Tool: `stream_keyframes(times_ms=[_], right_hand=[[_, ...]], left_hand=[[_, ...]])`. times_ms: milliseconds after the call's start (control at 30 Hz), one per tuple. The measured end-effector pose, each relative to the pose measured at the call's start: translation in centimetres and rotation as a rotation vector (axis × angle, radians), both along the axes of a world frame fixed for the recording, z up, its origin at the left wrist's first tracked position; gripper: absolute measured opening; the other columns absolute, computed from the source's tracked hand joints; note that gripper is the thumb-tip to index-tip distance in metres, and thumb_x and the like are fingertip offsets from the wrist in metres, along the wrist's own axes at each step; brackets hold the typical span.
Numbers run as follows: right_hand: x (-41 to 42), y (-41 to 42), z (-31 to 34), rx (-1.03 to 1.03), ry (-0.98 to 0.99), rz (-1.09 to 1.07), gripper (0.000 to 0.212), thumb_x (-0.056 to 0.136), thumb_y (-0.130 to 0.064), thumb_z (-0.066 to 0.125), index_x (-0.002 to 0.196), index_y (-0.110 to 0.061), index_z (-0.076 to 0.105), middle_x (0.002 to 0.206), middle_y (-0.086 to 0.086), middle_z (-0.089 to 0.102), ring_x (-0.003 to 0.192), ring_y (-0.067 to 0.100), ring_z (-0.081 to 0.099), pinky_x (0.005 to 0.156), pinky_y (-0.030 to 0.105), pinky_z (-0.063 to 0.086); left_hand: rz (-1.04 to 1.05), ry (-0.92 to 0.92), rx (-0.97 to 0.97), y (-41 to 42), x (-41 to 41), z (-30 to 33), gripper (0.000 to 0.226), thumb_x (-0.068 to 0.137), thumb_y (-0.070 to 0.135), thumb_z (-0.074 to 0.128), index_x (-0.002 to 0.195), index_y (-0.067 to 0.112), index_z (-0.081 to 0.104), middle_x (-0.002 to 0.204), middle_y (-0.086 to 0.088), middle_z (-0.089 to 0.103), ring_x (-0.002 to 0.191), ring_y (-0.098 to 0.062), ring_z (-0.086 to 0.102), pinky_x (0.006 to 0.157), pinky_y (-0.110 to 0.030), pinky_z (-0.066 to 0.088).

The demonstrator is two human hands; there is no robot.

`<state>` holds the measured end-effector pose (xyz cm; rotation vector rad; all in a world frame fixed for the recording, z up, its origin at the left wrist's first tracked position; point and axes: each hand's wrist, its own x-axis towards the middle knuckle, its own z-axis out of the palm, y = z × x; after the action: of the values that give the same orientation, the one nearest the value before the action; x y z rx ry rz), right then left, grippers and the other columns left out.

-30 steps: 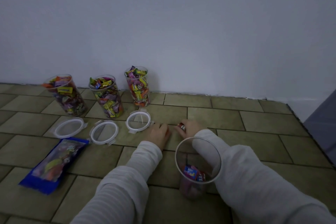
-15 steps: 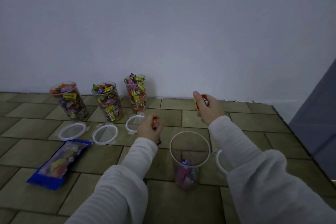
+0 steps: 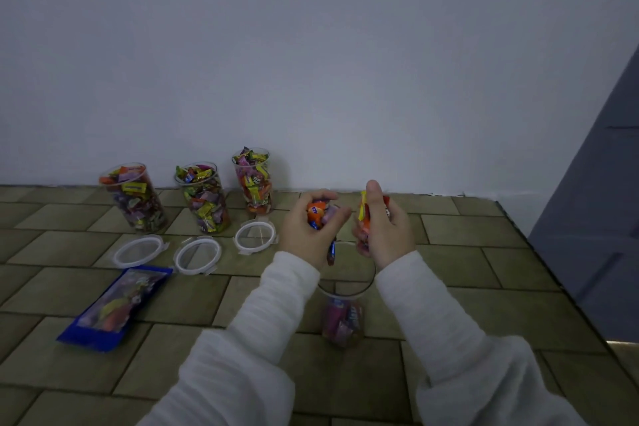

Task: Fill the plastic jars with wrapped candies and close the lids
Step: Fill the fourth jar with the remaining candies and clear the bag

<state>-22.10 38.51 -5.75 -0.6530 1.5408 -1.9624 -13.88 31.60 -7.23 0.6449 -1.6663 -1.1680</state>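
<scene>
A: Where are the hands?

B: Both are raised over the open jar (image 3: 345, 290) on the tiled floor (image 3: 449, 304). The left hand (image 3: 307, 228) is curled around a bunch of wrapped candies (image 3: 320, 212), orange and purple ones showing between the fingers, and a blue one (image 3: 331, 249) hangs below the palm, above the jar's mouth.

A: And the right?

B: The right hand (image 3: 383, 228) grips its own candies (image 3: 364, 214), a yellow and an orange wrapper sticking out on the thumb side. The two hands are close together but not touching.

A: How full is that jar?

B: Only a few candies lie at the bottom. It stands upright between the two white sleeves (image 3: 262, 315), lid off.

A: The other jars?

B: Three stand in a row by the wall (image 3: 311, 62), all upright and open: the left jar (image 3: 136, 199), the middle jar (image 3: 204, 199) and the far jar (image 3: 254, 183), each packed to the rim with candies.

A: Lids?

B: Three clear lids with white rims lie flat on the floor, one in front of each full jar: left lid (image 3: 138, 251), middle lid (image 3: 197, 255), right lid (image 3: 256, 237). The right lid lies just left of the left hand.

A: Anything else?

B: A blue candy bag (image 3: 116, 308) lies flat on the floor, near the left and middle lids.
</scene>
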Motion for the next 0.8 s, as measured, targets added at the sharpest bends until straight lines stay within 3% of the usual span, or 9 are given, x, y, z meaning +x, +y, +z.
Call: stream_keyframes(times_ms=[100,200,367,500,567,633,700,800], right_hand=[[0.5,-0.3,-0.8,-0.038,-0.016,-0.032,0.042,0.094,-0.045,0.049,0.066,-0.015,0.045,0.054,0.001,0.043,0.044,0.011,0.037,0.041,0.02,0.029],[0.4,-0.7,-1.1,-0.076,-0.009,-0.051,0.044,0.095,-0.043,0.05,0.061,-0.015,0.044,0.045,-0.004,0.042,0.04,0.011,0.036,0.042,0.022,0.029],[0.1,-1.5,-2.1,-0.062,0.082,-0.08,0.046,0.092,-0.049,0.052,0.054,-0.023,0.05,0.044,-0.009,0.046,0.044,0.013,0.041,0.052,0.03,0.034],[-0.1,-1.7,-2.3,-0.056,0.076,-0.067,0.046,0.09,-0.052,0.052,0.055,-0.024,0.046,0.046,-0.008,0.045,0.044,0.013,0.039,0.051,0.028,0.032],[-0.2,-1.7,-2.3,-0.029,0.086,-0.068,0.045,0.09,-0.052,0.052,0.056,-0.025,0.045,0.046,-0.009,0.044,0.045,0.013,0.04,0.052,0.027,0.032],[-0.2,-1.8,-2.2,-0.004,0.103,-0.067,0.045,0.09,-0.054,0.051,0.056,-0.026,0.047,0.046,-0.009,0.045,0.046,0.014,0.041,0.053,0.029,0.033],[-0.2,-1.8,-2.2,0.008,0.124,-0.07,0.047,0.09,-0.055,0.051,0.052,-0.028,0.05,0.047,-0.009,0.045,0.048,0.015,0.042,0.055,0.031,0.035],[0.0,-1.6,-1.8,0.017,0.143,-0.09,0.045,0.092,-0.051,0.051,0.054,-0.026,0.048,0.05,-0.007,0.047,0.049,0.013,0.045,0.055,0.029,0.038]], left_hand=[[-0.033,0.008,0.033,0.2,0.1,-0.8,0.019,0.079,0.015,0.075,0.095,0.016,0.065,0.076,0.002,0.068,0.066,-0.002,0.062,0.065,-0.013,0.049],[-0.023,0.014,0.082,0.1,0.0,-1.3,0.011,0.078,0.017,0.075,0.081,0.018,0.064,0.065,0.006,0.065,0.057,-0.005,0.058,0.053,-0.018,0.048],[-0.06,0.067,0.177,0.1,-0.4,-1.4,0.027,0.081,0.009,0.071,0.063,0.011,0.05,0.045,0.006,0.055,0.039,-0.003,0.048,0.042,-0.016,0.04],[-0.103,0.055,0.088,-0.5,-0.1,-2.1,0.05,0.077,0.046,0.064,0.054,0.005,0.048,0.05,-0.008,0.046,0.048,-0.019,0.044,0.048,-0.025,0.037],[-0.109,0.051,0.1,-0.7,-0.2,-2.1,0.048,0.077,0.052,0.055,0.047,0.015,0.049,0.05,-0.005,0.044,0.053,-0.022,0.042,0.053,-0.03,0.036],[-0.121,0.072,0.139,-0.6,-0.4,-1.8,0.047,0.083,0.047,0.052,0.043,0.022,0.048,0.046,0.001,0.044,0.055,-0.025,0.041,0.056,-0.036,0.034],[-0.127,0.107,0.147,-0.4,-0.5,-1.6,0.043,0.094,0.03,0.052,0.051,0.022,0.05,0.044,0.003,0.048,0.055,-0.028,0.046,0.056,-0.037,0.038],[-0.142,0.134,0.146,-0.2,-0.5,-1.6,0.032,0.096,0.018,0.048,0.067,0.006,0.054,0.048,-0.004,0.058,0.051,-0.025,0.056,0.05,-0.027,0.047]])
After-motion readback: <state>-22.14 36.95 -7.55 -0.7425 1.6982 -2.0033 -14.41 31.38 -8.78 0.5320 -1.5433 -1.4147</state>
